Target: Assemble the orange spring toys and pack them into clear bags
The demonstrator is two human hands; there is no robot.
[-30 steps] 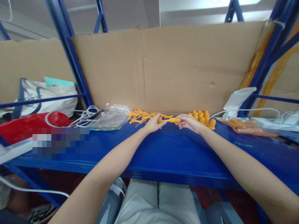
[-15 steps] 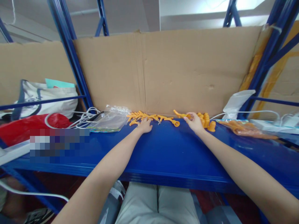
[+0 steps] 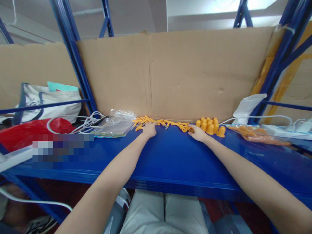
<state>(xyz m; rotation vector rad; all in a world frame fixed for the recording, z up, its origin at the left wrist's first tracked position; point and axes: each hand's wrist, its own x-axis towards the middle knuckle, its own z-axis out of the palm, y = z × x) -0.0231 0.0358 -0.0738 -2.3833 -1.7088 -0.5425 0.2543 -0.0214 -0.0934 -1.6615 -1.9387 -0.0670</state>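
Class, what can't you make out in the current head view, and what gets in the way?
All in the head view:
Left hand: its own back mostly hides its fingers, so its grip is unclear.
Orange cups: nearer ones overlap those behind, preventing a sure count.
Canvas bag: lettering too small, crossed by a blue bar.
Pixelated patch at left: blots out whatever is beneath.
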